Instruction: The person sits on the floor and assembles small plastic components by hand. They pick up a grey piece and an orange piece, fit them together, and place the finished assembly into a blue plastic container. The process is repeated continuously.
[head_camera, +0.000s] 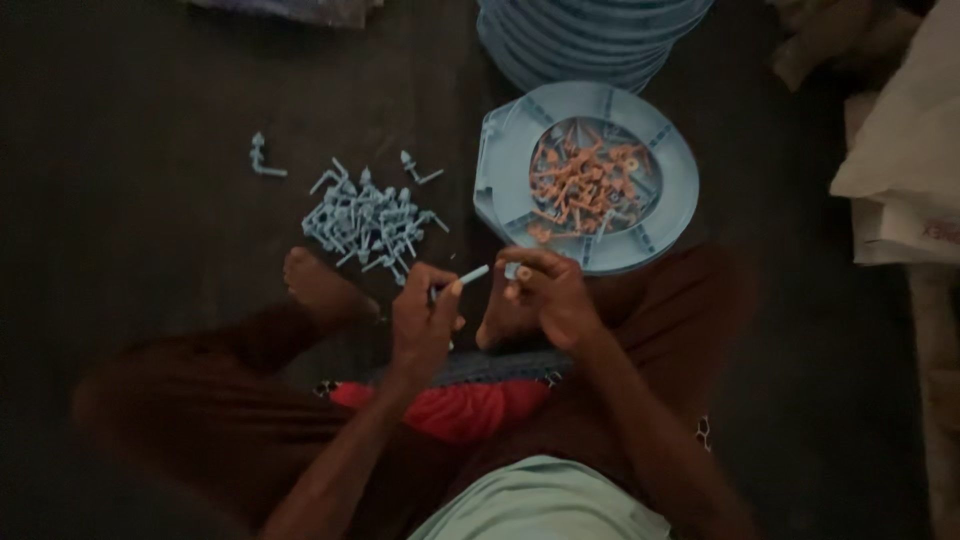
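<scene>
I sit cross-legged on a dark floor. My left hand pinches a thin light-blue plastic stem that points toward my right hand. My right hand holds a small piece at its fingertips, close to the stem's tip; the piece is too small to make out. Just left of my hands a pile of several small light-blue plastic parts lies on the floor. Right above my hands a round light-blue tray holds several orange plastic parts.
A stack of round light-blue trays stands behind the tray. Two stray blue parts lie left of the pile. White sacks sit at the right edge. My bare feet rest by the pile.
</scene>
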